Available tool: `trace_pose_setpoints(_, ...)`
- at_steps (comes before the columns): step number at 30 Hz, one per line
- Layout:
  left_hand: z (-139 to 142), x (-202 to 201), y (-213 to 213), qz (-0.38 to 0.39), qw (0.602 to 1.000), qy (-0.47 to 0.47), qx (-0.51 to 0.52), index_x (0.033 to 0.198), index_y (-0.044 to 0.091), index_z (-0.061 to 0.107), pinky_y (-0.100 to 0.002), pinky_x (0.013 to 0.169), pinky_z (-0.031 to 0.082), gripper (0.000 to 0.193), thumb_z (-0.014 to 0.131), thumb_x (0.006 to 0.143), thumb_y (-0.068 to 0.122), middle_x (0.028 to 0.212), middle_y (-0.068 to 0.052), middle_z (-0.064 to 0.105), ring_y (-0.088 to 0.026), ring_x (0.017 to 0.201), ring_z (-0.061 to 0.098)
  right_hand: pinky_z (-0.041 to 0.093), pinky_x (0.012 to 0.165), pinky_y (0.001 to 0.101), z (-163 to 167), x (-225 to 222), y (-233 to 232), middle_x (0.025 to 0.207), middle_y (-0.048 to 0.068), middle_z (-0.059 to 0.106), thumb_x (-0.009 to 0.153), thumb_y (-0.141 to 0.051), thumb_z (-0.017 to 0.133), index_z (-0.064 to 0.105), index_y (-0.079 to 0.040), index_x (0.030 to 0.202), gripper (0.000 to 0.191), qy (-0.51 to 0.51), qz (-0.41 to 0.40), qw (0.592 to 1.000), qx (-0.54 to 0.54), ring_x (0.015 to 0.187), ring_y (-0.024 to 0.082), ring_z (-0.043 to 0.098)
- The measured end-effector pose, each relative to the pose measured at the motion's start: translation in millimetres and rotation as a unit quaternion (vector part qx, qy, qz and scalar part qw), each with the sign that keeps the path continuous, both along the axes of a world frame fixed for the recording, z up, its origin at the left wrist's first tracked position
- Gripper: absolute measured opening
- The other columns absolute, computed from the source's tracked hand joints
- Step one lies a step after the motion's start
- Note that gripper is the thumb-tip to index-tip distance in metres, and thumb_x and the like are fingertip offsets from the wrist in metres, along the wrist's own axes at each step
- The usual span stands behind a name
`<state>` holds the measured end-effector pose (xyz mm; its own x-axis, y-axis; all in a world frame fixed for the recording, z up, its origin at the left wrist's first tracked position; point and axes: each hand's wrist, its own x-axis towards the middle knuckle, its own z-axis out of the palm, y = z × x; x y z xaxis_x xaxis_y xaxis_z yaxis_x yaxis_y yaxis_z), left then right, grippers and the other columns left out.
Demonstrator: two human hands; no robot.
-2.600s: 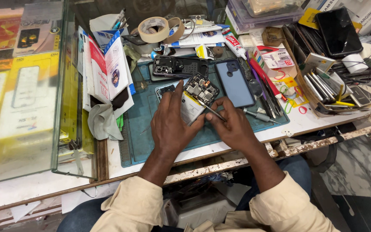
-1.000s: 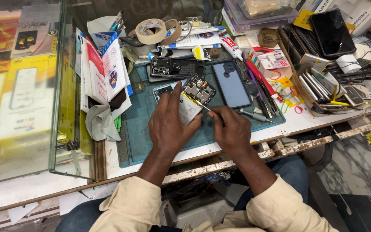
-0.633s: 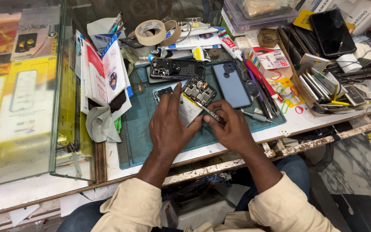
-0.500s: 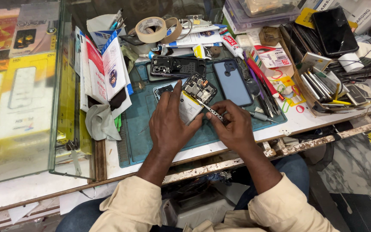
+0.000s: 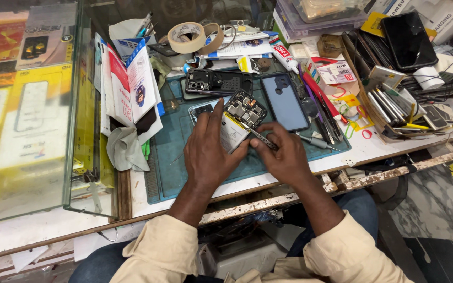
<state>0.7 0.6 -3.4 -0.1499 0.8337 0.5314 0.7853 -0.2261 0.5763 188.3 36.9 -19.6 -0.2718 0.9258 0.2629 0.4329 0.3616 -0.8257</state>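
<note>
Glass of a display case [image 5: 32, 131] fills the far left of our view, with yellow packaged goods behind it. Just right of it we see folded leaflets [image 5: 132, 78] and a grey cloth [image 5: 124, 149] at the edge of the teal work mat [image 5: 184, 162], which covers the middle of the desk [image 5: 373, 149]. A tape roll [image 5: 185, 36] sits beyond the mat.

Our left hand [image 5: 208, 152] lies flat on the mat, fingers spread and pressing down on the opened phone [image 5: 234, 123], pinning it rather than gripping it. The phone lies directly ahead of both hands, its long axis slanting from near-left to far-right, with the exposed circuit board at the far end. Our left hand is the nearer one, in full contact with the phone.

Our right hand [image 5: 284, 154] is pinched around thin metal tweezers [image 5: 260, 139], whose tip points up-left toward the phone's right edge, just below the board; whether it touches we cannot tell.

Further right lie a dark back cover [image 5: 285, 100], a black frame [image 5: 218, 82] behind it, pens and tools, then a box of phone parts [image 5: 394, 99].
</note>
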Motion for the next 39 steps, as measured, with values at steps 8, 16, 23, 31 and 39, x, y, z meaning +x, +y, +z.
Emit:
trace_pose_setpoints(8,-1,-1,2,0.000,1.000,0.005,-0.016,0.150,0.006,0.047,-0.047,0.074,0.055,0.100,0.092,0.065,0.035,0.104,-0.013,0.057,-0.031,0.091,0.065,0.040,0.049,0.0277,-2,-3,-7,0.080,0.006,0.067,0.099,-0.015,0.071,0.068,-0.005,0.102,0.011,-0.005,-0.020,0.982,0.187,0.055,0.009,0.054)
trace_pose_setpoints(16,-2,0,1,-0.005,1.000,0.028,0.007,0.149,0.006,0.047,-0.047,0.075,0.054,0.100,0.091,0.065,0.037,0.107,-0.014,0.057,-0.032,0.095,0.065,0.046,0.057,0.0296,-13,3,4,0.074,0.003,0.071,0.109,-0.023,0.057,0.070,-0.005,0.101,0.023,-0.027,-0.007,0.996,0.090,0.057,0.010,0.060)
trace_pose_setpoints(23,0,-1,1,-0.004,1.000,0.001,-0.009,0.149,0.006,0.047,-0.047,0.073,0.055,0.100,0.091,0.065,0.036,0.104,-0.013,0.057,-0.032,0.090,0.065,0.036,0.052,0.0283,-11,2,3,0.069,0.004,0.058,0.099,-0.016,0.072,0.063,-0.003,0.117,0.024,0.014,0.000,1.000,0.005,0.059,0.007,0.043)
trace_pose_setpoints(31,-1,0,2,-0.003,1.000,0.009,-0.014,0.149,0.005,0.047,-0.047,0.072,0.055,0.100,0.092,0.065,0.035,0.103,-0.013,0.057,-0.031,0.089,0.065,0.043,0.054,0.0264,-2,-2,-8,0.085,0.006,0.068,0.098,-0.012,0.073,0.069,-0.004,0.103,0.011,0.006,-0.030,0.979,0.202,0.062,0.009,0.056)
trace_pose_setpoints(39,-1,0,2,-0.004,1.000,0.015,-0.010,0.149,0.004,0.047,-0.047,0.071,0.054,0.100,0.091,0.064,0.035,0.102,-0.013,0.056,-0.032,0.088,0.064,0.051,0.064,0.0272,-13,2,7,0.085,0.006,0.078,0.107,-0.021,0.058,0.071,-0.004,0.102,0.022,-0.014,0.009,1.000,0.022,0.067,0.010,0.068)
